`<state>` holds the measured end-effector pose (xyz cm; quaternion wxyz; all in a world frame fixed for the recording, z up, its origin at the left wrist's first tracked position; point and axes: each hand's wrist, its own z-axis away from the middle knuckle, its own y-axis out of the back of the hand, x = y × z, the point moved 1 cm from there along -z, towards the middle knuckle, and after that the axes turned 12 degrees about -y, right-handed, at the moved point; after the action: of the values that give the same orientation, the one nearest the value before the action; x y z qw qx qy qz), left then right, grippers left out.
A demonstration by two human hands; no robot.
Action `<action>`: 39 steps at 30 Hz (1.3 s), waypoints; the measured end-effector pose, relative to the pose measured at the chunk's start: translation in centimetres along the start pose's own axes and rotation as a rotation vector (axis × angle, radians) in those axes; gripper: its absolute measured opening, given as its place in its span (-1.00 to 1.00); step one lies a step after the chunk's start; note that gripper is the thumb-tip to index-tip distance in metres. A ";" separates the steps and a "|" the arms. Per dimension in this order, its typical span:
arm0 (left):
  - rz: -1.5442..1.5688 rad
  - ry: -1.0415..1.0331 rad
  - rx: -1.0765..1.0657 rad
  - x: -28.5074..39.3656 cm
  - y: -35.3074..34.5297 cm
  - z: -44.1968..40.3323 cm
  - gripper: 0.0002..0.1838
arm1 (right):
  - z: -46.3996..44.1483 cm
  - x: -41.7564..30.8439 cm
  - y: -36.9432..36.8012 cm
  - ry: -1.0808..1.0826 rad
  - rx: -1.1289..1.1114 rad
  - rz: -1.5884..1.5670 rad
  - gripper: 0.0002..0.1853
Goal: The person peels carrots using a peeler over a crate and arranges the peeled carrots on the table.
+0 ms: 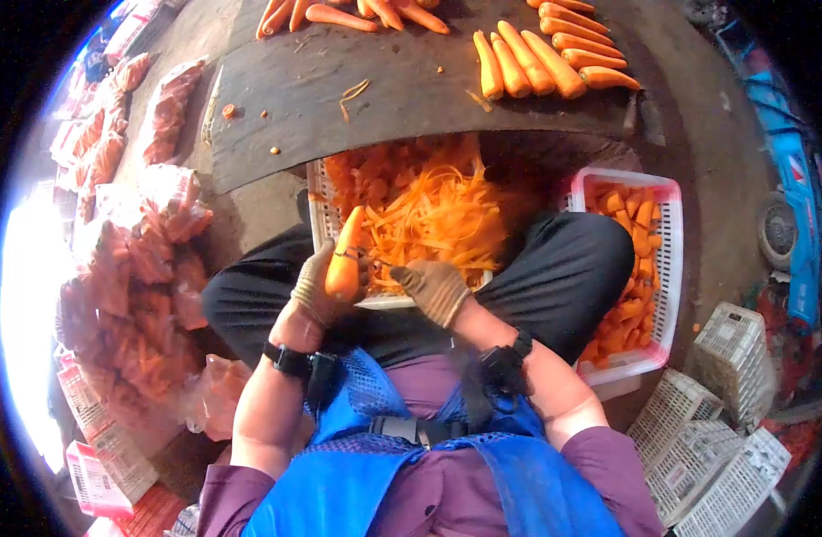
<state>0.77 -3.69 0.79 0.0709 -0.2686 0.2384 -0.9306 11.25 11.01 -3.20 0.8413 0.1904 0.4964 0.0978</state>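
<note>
My left hand point(315, 282), in a light knitted glove, is closed around the thick end of a carrot point(346, 251) whose other end points up and away from me. My right hand point(436, 291), also gloved, grips a peeler point(377, 260); its thin dark front part reaches to the carrot's side, and its handle is mostly hidden in my fingers. Directly beyond both hands, between my legs, a white crate point(320, 208) holds a heap of long orange carrot peelings point(433, 215).
A dark board point(339, 94) carries carrots point(536, 63) in rows and a loose pile. On my right, a white-and-pink crate point(670, 268) contains carrot pieces point(630, 309). Bagged carrots point(133, 304) lie on my left. White crates point(697, 456) stand at lower right.
</note>
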 end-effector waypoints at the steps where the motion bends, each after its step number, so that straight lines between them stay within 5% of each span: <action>1: -0.012 -0.012 -0.003 0.1 0.1 -0.7 -0.60 | 0.1 -0.2 0.1 0.005 -0.002 0.001 -0.30; 12: 0.122 -0.020 0.035 -0.3 -0.6 -3.3 -0.61 | -0.4 0.4 -0.8 0.030 0.016 0.015 -0.35; 15: -0.224 -0.151 -0.156 -0.1 -1.3 -0.4 -0.60 | -0.2 0.0 -0.1 -0.025 0.003 0.069 -0.35; 20: -0.237 0.155 -0.092 0.2 -1.9 7.1 -0.52 | -1.4 1.2 0.4 -0.171 0.019 0.075 -0.34; 24: -0.122 0.154 -0.019 0.8 -1.5 9.8 -0.53 | -2.1 1.7 0.2 -0.225 0.072 0.044 -0.34; 27: -0.192 0.025 -0.078 0.9 -0.3 7.1 -0.52 | -1.8 0.8 -0.2 -0.032 0.098 0.020 -0.31; 31: -0.030 -0.023 -0.080 0.9 0.0 2.5 -0.56 | -0.4 -0.3 0.3 -0.064 -0.066 -0.048 -0.29; 36: 0.013 -0.040 0.077 0.5 0.1 -2.4 -0.62 | 0.0 -0.1 0.1 0.009 0.003 -0.052 -0.31; 39: -0.004 -0.017 -0.029 0.6 -0.2 -3.6 -0.66 | 0.1 -0.1 0.1 0.019 0.004 -0.042 -0.31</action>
<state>-1.68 -2.18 -1.51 0.0670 -0.2781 0.2505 -0.9249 11.28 11.05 -3.05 0.8380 0.1809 0.5084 0.0810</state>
